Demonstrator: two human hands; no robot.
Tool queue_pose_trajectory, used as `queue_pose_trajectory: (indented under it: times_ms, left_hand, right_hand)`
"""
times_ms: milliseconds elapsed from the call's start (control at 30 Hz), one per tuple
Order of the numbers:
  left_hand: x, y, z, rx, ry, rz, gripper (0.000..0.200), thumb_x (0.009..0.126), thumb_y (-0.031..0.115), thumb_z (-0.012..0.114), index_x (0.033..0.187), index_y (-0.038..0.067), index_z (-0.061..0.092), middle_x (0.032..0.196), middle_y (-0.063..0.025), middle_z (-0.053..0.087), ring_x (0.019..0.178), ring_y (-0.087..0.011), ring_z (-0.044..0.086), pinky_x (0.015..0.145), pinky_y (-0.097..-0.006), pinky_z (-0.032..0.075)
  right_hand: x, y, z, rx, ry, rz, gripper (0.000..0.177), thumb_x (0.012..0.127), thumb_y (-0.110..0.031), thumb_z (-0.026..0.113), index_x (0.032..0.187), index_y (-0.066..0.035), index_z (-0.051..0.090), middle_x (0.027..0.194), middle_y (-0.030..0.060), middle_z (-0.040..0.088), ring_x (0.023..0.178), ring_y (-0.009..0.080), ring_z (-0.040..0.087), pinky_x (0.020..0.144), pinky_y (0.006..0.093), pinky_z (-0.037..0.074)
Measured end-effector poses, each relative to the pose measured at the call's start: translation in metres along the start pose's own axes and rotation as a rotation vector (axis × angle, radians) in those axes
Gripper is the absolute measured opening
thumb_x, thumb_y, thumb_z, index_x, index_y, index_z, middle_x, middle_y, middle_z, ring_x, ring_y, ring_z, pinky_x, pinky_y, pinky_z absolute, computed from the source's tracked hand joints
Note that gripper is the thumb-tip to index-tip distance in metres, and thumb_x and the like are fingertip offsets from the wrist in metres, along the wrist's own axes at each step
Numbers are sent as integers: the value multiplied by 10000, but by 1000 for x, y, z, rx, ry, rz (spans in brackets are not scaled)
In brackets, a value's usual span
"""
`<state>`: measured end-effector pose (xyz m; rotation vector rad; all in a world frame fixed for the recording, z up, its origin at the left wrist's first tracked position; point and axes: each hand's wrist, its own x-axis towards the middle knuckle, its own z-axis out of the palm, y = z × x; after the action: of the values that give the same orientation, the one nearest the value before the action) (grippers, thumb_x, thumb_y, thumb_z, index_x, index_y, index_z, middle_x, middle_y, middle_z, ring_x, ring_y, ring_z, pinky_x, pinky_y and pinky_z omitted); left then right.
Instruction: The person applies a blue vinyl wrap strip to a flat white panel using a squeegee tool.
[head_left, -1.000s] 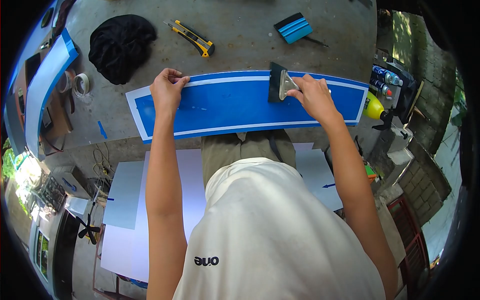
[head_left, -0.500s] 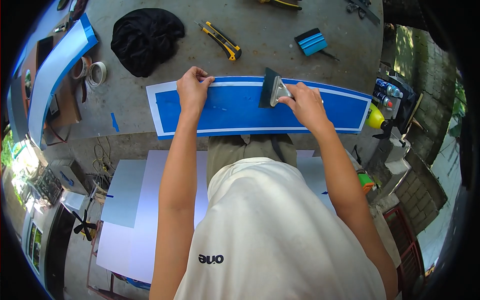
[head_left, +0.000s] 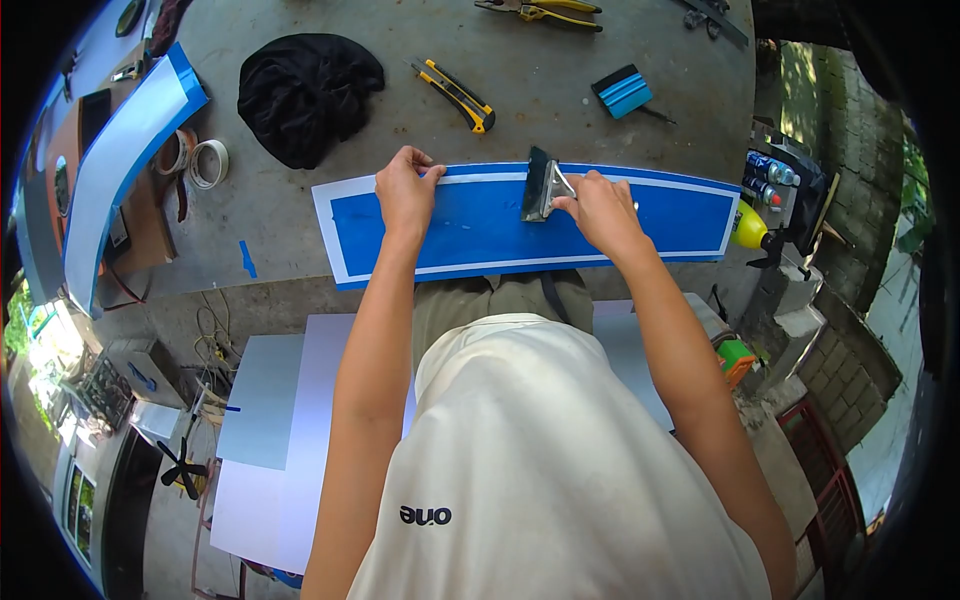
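A long blue panel with a white border line lies along the near edge of the metal table. At its far edge, left of the middle, my left hand has thumb and fingers pinched together on the rim. My right hand is closed around the metal handle of a squeegee. Its wide dark blade rests across the blue surface, near the middle of the panel, with one end reaching past the far edge. Small wrinkles or bubbles show in the blue between my hands.
On the metal table lie a black cloth, a yellow utility knife, a blue scraper, pliers and tape rolls. A curved white strip with blue edging stands left. A yellow bottle is right.
The whole view has shifted and turned slightly. Both hands and the squeegee keep nearly the same places on the blue panel.
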<state>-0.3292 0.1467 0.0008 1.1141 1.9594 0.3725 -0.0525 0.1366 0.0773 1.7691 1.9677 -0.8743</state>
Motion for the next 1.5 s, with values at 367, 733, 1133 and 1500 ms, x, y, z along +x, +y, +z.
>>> queue_pose_trajectory:
  times_ms: [367, 733, 1133, 1500]
  left_hand:
    - [-3, -2, -1, 0, 24, 29, 237, 807, 143, 900, 946, 21, 751, 841, -124, 771, 777, -257, 742, 749, -376, 574]
    - [-5, 3, -4, -12, -6, -3, 198, 833, 136, 871, 935, 32, 737, 869, -133, 768, 849, -330, 746, 802, -428, 569]
    - [-3, 2, -4, 11, -7, 7, 217, 818, 158, 882, 925, 38, 736, 871, -132, 770, 863, -346, 749, 820, -438, 574]
    - [-5, 3, -4, 5, -22, -4, 211, 829, 156, 873, 938, 42, 732, 887, -139, 770, 879, -357, 746, 829, -451, 573]
  right_hand:
    - [-21, -2, -18, 32, -3, 143, 397, 984, -369, 722, 1289, -117, 756, 971, 197, 702, 935, 394, 673, 855, 500, 448]
    - [-5, -17, 2, 10, -9, 93, 403, 983, -360, 723, 1306, -121, 750, 997, 196, 719, 950, 391, 696, 869, 536, 478]
    - [12, -83, 18, -16, 10, 41, 366, 965, -410, 740, 1117, -79, 772, 1012, 165, 742, 966, 332, 722, 900, 518, 461]
    - [-17, -13, -4, 34, 34, 219, 359, 959, -383, 753, 1191, -111, 779, 985, 179, 740, 951, 375, 710, 846, 519, 439]
